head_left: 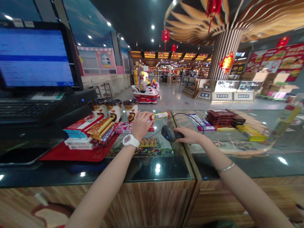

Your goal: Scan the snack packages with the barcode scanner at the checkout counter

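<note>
My left hand (141, 123), wearing a white wristwatch, is closed around a yellow and red tube-shaped candy pack (160, 116), whose printed end points right. Pink packs (124, 127) lie just beneath that hand. In my right hand (190, 136) is a dark barcode scanner (168, 133), its head turned left, close to the candy pack but apart from it. To the left, a red mat (72, 155) bears red and white boxes (82, 127) and golden wrapped snacks (100, 128). Three lidded cups (129, 108) stand behind them.
A monitor (31, 56) and keyboard (5, 109) occupy the left. Across the gap between the glass counters lie stacked dark-red packs (221, 117), a yellow box (252, 133) and purple packs (199, 122). The scanner's black cable (186, 115) loops over the counter.
</note>
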Demonstrator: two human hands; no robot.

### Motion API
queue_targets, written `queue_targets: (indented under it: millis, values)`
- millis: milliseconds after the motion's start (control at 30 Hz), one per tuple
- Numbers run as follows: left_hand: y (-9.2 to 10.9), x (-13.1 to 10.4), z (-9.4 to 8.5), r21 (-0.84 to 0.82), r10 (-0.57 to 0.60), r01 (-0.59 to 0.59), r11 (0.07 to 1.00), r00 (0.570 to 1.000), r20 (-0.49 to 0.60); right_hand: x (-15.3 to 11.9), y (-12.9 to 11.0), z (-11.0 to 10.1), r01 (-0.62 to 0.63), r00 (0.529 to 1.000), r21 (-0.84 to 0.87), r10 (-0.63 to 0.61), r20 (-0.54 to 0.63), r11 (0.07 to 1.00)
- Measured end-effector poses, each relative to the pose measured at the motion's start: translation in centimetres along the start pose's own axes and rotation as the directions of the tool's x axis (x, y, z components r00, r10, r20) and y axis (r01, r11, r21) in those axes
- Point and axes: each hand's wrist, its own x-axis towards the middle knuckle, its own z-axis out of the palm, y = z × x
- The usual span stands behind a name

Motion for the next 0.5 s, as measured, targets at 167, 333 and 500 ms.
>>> queue_targets:
  millis: [167, 333, 500]
  values:
    - [0.3, 0.0, 0.0, -0.008, 0.006, -0.006, 1.0, 1.0, 0.007, 0.3, 0.3, 0.5, 0.025, 1.0, 0.035, -0.024, -0.011, 0.999]
    - [0.6, 0.0, 0.3, -0.009, 0.031, -0.031, 0.999, 1.0, 0.002, 0.7, 0.3, 1.1, 0.068, 0.997, 0.075, -0.064, -0.048, 0.995]
    - [1.0, 0.0, 0.4, -0.024, 0.065, -0.065, 0.998, 0.998, -0.003, 1.3, 0.0, 1.9, 0.103, 0.991, 0.092, -0.095, -0.09, 0.99]
